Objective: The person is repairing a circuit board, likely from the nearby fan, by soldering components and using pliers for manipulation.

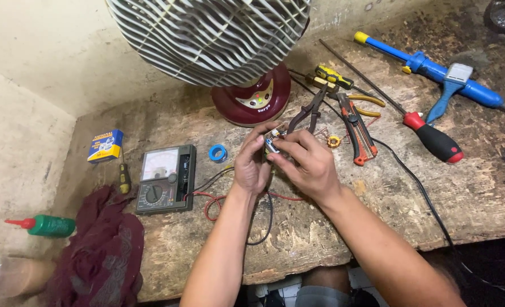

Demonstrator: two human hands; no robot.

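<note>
Both my hands meet over the middle of the worn wooden bench (377,187). My left hand (251,165) and my right hand (306,162) pinch a small electronic part (272,140) with wires between their fingertips. Its details are mostly hidden by my fingers. Red and black test leads (213,204) run from under my hands to an analog multimeter (165,178) on the left. Long-nose pliers (308,111) lie just behind my hands.
A table fan with a white grille (207,34) and dark red base (252,99) stands at the back. Orange-handled cutters (357,133), a red-handled screwdriver (434,141), a blue tool (440,77), a small coil (334,141), a tape roll (218,153), a box (105,145), a maroon rag (102,250) and a green bottle (48,225) lie around.
</note>
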